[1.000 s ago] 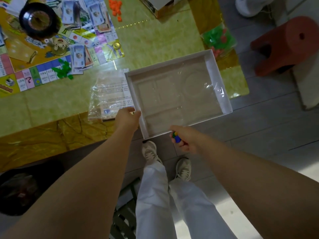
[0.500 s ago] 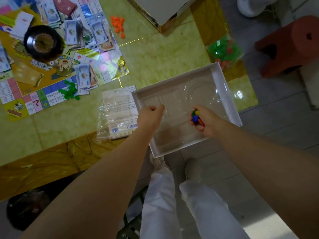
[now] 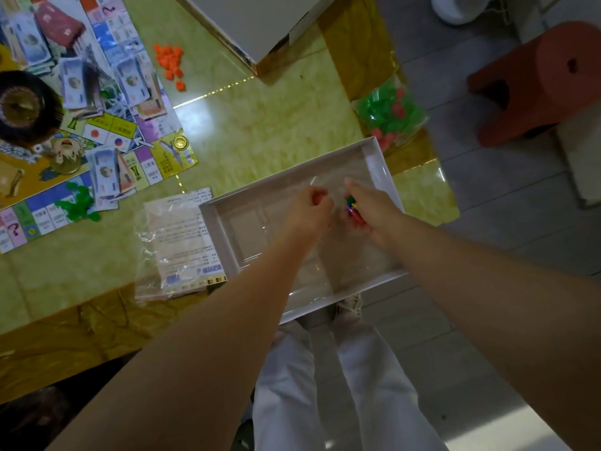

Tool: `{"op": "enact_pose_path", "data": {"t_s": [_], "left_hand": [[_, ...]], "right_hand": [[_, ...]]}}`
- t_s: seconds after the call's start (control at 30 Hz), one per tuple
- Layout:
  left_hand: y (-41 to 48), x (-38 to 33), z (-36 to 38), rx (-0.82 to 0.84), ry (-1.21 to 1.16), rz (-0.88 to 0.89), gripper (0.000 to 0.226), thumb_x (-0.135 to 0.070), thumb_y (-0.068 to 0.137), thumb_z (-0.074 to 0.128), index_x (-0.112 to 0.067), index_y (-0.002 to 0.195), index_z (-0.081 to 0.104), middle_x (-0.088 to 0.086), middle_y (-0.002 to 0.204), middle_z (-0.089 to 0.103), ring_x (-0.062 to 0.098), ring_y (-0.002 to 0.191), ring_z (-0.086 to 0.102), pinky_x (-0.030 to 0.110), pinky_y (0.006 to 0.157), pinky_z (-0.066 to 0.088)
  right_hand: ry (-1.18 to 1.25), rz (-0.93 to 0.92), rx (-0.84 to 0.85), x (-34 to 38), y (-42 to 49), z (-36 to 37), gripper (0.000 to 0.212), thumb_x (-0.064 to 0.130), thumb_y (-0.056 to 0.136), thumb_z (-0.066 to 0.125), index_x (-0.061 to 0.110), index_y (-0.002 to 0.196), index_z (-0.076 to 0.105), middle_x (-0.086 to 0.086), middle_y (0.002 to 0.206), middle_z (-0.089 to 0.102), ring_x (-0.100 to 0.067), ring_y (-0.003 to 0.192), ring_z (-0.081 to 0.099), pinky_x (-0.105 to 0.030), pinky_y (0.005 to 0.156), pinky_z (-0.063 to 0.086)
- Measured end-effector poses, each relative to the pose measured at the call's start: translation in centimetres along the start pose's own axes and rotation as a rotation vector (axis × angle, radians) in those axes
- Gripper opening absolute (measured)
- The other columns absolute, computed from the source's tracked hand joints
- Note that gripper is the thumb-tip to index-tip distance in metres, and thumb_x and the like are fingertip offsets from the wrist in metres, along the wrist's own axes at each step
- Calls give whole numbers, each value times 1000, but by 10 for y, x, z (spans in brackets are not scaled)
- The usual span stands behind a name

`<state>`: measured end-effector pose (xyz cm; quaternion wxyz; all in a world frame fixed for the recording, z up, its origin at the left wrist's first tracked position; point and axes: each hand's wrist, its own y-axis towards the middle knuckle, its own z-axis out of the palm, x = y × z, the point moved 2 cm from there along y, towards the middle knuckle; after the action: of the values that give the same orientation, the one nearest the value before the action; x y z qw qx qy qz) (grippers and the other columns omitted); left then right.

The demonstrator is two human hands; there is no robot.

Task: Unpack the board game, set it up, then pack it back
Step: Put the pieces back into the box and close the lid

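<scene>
A white game box tray (image 3: pixel 214 219) with a clear plastic insert lies on the table's near right corner, partly overhanging the edge. Both my hands hover over its far half. My right hand (image 3: pixel 367 209) grips a small bunch of coloured game pieces (image 3: pixel 350 205), green, blue and red. My left hand (image 3: pixel 309 208) is curled, with something small and red showing between its fingers. The game board (image 3: pixel 107 138) lies at the far left, covered with paper money, cards and a black spinner (image 3: pixel 22 107).
A plastic bag with a printed sheet (image 3: pixel 179 242) lies left of the tray. Orange pieces (image 3: pixel 170 61) and green pieces (image 3: pixel 78 206) sit loose; a bag of green and red pieces (image 3: pixel 390 115) is at the table's right edge. Box lid (image 3: pixel 260 21) far; red stool (image 3: pixel 536 83) right.
Both hands moved from the tray's near edge over its far half. The left hand let go of the tray corner, and the right hand carried the coloured pieces along.
</scene>
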<state>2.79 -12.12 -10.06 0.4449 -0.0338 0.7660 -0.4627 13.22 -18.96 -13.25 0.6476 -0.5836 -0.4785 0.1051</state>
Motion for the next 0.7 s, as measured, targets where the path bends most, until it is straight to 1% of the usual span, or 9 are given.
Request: {"op": "enact_pose_path", "data": {"t_s": [0.07,0.17,0.23,0.3,0.4,0.47,0.57,0.63,0.7], "left_hand": [[1,-6,6,-17,75,51,26,-7,92,52,-14,116,61,10,107,62,28,91,63,42,89,53],[4,-11,7,-7,276,113,36,-10,93,52,-13,129,58,9,127,61,25,108,60,36,97,47],[8,-12,5,-7,350,113,41,-12,94,51,-15,135,54,6,132,59,22,115,58,27,95,43],[9,-13,5,-22,415,122,36,-15,94,51,-18,129,60,4,126,64,20,111,60,23,86,42],[11,-10,5,-63,512,144,33,-18,94,51,-20,124,63,6,120,66,23,109,60,30,89,47],[12,-8,4,-75,557,154,32,-19,93,52,-21,123,64,7,119,65,24,109,60,36,90,48],[12,-7,1,-117,579,161,29,-15,91,51,-19,115,67,7,113,65,25,103,60,33,85,49],[12,-12,0,-170,587,191,29,-13,90,50,-20,112,68,5,112,63,24,102,59,30,80,45],[14,-20,1,-211,597,242,29,-14,91,50,-22,115,65,3,116,58,21,103,58,28,75,40]], "right_hand": [[-2,-25,26,3,6,0,32,41,93,57,13,111,61,-8,95,60,-17,77,59,-26,64,51],[-33,-52,47,7,8,-1,32,38,95,54,14,113,63,-7,104,65,-20,95,62,-32,84,52],[-11,-63,63,11,8,-3,23,34,97,49,15,96,63,-7,92,65,-20,84,61,-30,74,52],[53,-45,87,15,7,-4,25,33,99,46,15,97,61,-9,88,63,-21,79,60,-27,61,49],[-17,-41,78,15,7,-6,36,38,97,46,12,115,64,-13,109,66,-27,102,63,-38,86,53],[-146,-113,51,15,5,-9,39,40,90,49,14,114,66,-15,113,66,-31,108,62,-45,96,50],[-208,-242,-19,26,0,-20,28,30,84,49,16,100,67,-11,94,69,-28,88,68,-36,80,56],[-131,-306,-59,42,-1,-30,18,11,94,46,8,96,64,-10,80,64,-19,64,63,-22,56,51],[-114,-354,-122,59,5,-42,17,8,96,45,6,94,62,-5,73,60,-13,54,53,-19,47,43]]}}
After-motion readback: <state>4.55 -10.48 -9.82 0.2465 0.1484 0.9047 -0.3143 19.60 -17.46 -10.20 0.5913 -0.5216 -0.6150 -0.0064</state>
